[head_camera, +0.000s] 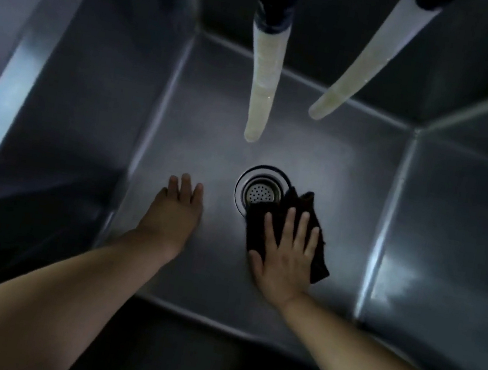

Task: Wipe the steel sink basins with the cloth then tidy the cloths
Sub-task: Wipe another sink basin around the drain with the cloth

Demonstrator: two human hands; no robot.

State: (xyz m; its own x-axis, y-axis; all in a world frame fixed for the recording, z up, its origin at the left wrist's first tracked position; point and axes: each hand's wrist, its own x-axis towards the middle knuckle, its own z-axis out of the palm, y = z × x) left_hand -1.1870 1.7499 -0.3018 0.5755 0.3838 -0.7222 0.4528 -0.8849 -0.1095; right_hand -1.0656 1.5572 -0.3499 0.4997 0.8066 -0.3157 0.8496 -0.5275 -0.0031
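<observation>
I look straight down into a deep steel sink basin (348,182). A dark cloth (296,207) lies on the basin floor, its edge over the right side of the round drain strainer (259,192). My right hand (284,252) presses flat on the cloth with fingers spread. My left hand (177,206) rests on the bare basin floor to the left of the drain, fingers straight, holding nothing.
Two pale translucent hoses hang into the basin from above: one (263,82) over the middle, another (360,65) slanting from the upper right. Steel walls rise on all sides; a dividing ledge (3,102) runs along the left.
</observation>
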